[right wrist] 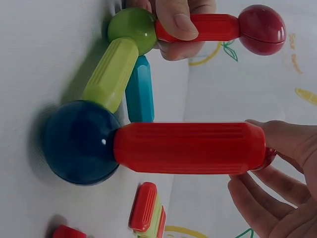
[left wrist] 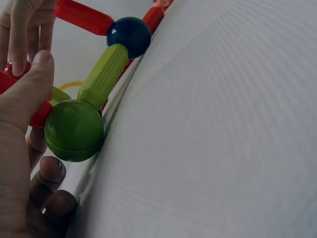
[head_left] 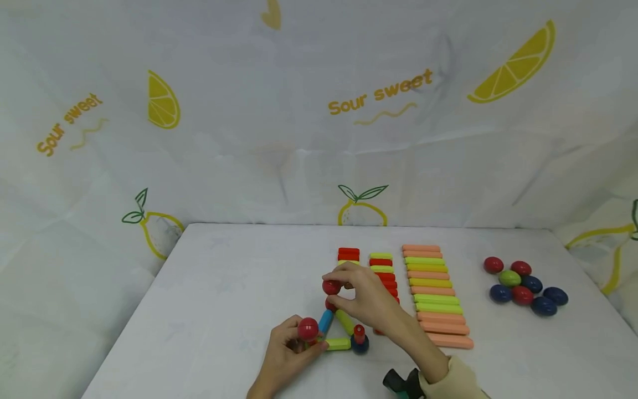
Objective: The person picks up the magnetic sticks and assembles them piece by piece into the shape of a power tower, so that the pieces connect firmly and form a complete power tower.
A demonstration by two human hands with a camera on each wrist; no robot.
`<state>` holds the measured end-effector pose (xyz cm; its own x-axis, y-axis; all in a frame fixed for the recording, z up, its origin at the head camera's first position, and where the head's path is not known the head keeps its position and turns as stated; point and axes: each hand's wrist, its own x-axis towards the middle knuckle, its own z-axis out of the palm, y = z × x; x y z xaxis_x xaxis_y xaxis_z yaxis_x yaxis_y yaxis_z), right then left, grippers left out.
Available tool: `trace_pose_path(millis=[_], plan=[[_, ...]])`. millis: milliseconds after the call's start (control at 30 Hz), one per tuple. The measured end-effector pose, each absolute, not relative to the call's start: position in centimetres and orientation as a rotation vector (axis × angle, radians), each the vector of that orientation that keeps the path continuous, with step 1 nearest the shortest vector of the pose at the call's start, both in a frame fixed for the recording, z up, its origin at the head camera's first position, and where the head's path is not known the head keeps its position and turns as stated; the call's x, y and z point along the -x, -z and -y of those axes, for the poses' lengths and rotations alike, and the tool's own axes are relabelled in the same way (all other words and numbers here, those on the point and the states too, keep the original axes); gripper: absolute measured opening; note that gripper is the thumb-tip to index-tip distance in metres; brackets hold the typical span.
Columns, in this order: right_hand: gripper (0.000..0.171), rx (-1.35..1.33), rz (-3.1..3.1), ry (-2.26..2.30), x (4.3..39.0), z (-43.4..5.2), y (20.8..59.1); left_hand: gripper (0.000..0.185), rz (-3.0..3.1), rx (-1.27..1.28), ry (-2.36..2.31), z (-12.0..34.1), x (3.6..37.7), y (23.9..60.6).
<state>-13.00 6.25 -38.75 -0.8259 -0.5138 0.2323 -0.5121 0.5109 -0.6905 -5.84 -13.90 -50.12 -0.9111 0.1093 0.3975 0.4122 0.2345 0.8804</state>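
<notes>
Both hands' fingers (head_left: pixel 344 277) curled, pinching.

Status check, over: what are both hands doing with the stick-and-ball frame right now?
Left hand grips a red stick rising from the green ball. Right hand pinches a red ball above the frame. Spare sticks lie right, apart; nothing in the way.

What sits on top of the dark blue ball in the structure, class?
A red stick stands upright on the dark blue ball. The right hand covers its upper end; a red ball shows at the fingers there, but the join is hidden.
</notes>
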Motion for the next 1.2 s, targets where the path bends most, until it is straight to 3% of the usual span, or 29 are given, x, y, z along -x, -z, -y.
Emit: trace_pose_path(millis=[433,667,933,1200], plan=[[0.037,0.883,-2.820,1.314,12.6,-8.8,38.1,0.010,2.320,0.400,1.757,13.9,5.9,50.1],[0.035,0.563,-3.150,1.248,13.9,-17.4,37.8,0.009,2.354,0.362,1.754,13.9,5.9,50.1],[0.034,-0.116,-3.358,0.826,14.0,-29.5,40.9,0.009,2.364,0.351,1.763,13.9,5.9,50.0],[0.049,-0.303,-3.047,0.536,13.6,-33.8,42.9,0.010,2.373,0.356,1.764,13.9,5.9,50.1]])
